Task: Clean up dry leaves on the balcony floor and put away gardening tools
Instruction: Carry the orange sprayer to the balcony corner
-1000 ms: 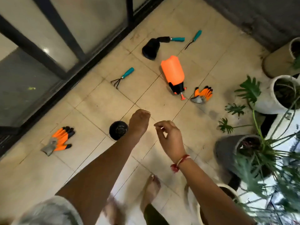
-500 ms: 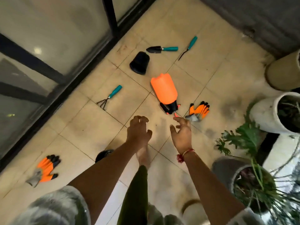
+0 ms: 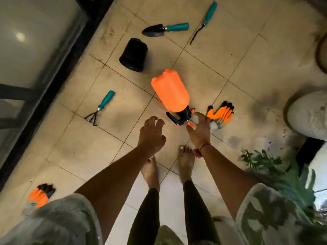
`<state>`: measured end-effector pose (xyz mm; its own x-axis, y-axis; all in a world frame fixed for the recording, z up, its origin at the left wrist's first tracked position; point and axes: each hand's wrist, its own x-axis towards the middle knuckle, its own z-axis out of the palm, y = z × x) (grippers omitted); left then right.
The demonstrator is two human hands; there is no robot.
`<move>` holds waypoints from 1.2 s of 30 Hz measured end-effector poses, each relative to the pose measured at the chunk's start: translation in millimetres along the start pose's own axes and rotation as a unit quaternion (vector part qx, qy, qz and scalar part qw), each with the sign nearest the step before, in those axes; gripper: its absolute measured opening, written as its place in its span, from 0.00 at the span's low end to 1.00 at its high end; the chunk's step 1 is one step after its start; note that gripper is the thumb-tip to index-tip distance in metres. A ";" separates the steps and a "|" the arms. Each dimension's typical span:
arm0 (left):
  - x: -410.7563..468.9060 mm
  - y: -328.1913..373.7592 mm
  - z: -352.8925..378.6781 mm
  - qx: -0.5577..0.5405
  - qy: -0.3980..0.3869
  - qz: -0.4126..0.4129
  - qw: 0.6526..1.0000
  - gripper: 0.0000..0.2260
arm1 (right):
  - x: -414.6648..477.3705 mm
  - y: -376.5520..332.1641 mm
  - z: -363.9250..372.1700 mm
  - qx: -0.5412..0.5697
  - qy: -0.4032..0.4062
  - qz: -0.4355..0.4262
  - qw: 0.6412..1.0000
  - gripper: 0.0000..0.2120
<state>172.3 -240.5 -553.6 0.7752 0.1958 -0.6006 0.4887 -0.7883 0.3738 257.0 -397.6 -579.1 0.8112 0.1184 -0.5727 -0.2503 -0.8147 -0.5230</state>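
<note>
Change: over the last 1 s the person is stepping forward and bending; both hands, earlier hanging over bare tile well short of the sprayer (image 3: 170, 91), are now arriving at its near end.
Right hand (image 3: 199, 129): reaching in with fingers spread apart and holding nothing, its fingertips lying over the black pump head (image 3: 179, 117); whether they are touching it I cannot tell.
Left hand (image 3: 152, 133): hovering just beside the pump head, fingers loosely curled like a claw, gripping nothing.
Sprayer: lying on its side on the tiled floor (image 3: 247, 59), orange tank pointing away from the person.
Other tools: 1 glove (image 3: 221, 113) is lying just right of the right hand, a second glove (image 3: 39, 194) well apart at lower left, and the hand rake (image 3: 100, 107), trowel (image 3: 164, 29), weeder (image 3: 203, 22) and tipped black pot (image 3: 133, 54) are scattered beyond.
Meaning: the tidy-up seems to be only beginning, with the sprayer as the likely first pickup; every tool is still lying out.
Leaves: only dark specks are showing near the white planter (image 3: 307, 114).
</note>
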 end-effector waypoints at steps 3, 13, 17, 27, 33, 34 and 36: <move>15.0 6.9 5.0 0.026 -0.011 0.004 1.000 0.23 | 20.5 7.3 -6.9 -0.011 -0.024 0.013 1.000 0.30; 98.3 -6.5 87.1 0.320 -0.046 0.157 0.933 0.33 | 119.3 63.1 45.0 -0.129 -0.110 -0.023 0.985 0.42; 115.4 -14.9 123.3 0.352 -0.037 0.172 0.919 0.38 | 153.5 83.7 70.0 -0.226 -0.109 -0.023 0.968 0.40; 132.0 -14.4 145.4 0.315 -0.061 0.120 0.940 0.36 | 162.0 82.7 87.2 -0.241 -0.139 0.047 0.959 0.42; 117.9 -3.0 116.5 0.332 -0.044 0.093 0.938 0.38 | 135.9 49.0 67.9 -0.171 -0.142 0.053 0.974 0.38; 115.1 0.2 108.7 0.330 -0.029 0.092 0.939 0.36 | 129.8 40.7 61.5 -0.163 -0.140 0.053 0.975 0.38; 109.1 4.6 93.0 0.294 -0.008 0.090 0.951 0.30 | 116.6 26.7 48.9 -0.146 -0.141 0.062 0.977 0.39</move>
<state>221.9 -277.0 -683.2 0.8162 0.0218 -0.5773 0.0363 -0.9993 0.0135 319.1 -377.8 -690.7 0.5955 0.1279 -0.7931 -0.1421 -0.9549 -0.2608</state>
